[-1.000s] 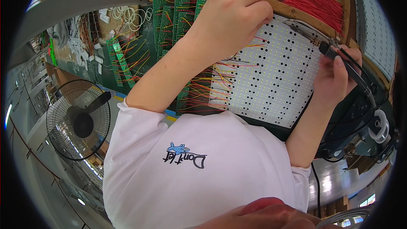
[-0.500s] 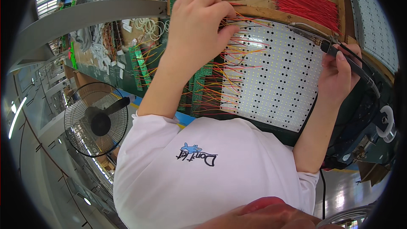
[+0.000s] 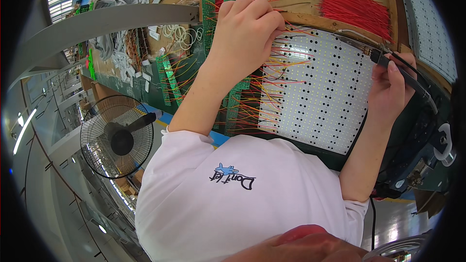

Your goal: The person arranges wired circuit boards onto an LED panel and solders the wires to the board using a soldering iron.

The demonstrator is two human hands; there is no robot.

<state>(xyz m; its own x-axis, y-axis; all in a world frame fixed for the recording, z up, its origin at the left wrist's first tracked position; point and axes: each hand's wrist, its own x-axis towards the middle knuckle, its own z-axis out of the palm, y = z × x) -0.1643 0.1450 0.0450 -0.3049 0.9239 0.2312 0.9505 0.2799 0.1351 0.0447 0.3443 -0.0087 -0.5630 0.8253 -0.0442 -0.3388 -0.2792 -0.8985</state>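
My left hand [image 3: 248, 34] is closed over the upper end of a row of green circuit boards [image 3: 233, 111]. Its fingertips point away from me and are hidden, so what they pinch does not show. Thin red, yellow and black wires [image 3: 281, 82] fan out from the boards across a white LED panel [image 3: 315, 102] dotted with black spots. Over the panel's right edge, my right hand [image 3: 391, 87] grips the black handle of a soldering iron [image 3: 407, 76]. The iron's tip points up and left, above the panel's far right part.
Red wires [image 3: 357, 12] lie piled in a wooden tray behind the panel. A grey curved arm [image 3: 111, 18] crosses the left side. Beyond it are cream rings [image 3: 179, 35] and white plastic pieces [image 3: 128, 63]. A black fan [image 3: 121, 140] stands left; another LED panel [image 3: 432, 29] lies far right.
My left hand has shifted slightly right, and its thumb, stretched out before, is now tucked in by the fingers. My right hand keeps the iron nearly where it was. The whole view has shifted slightly.
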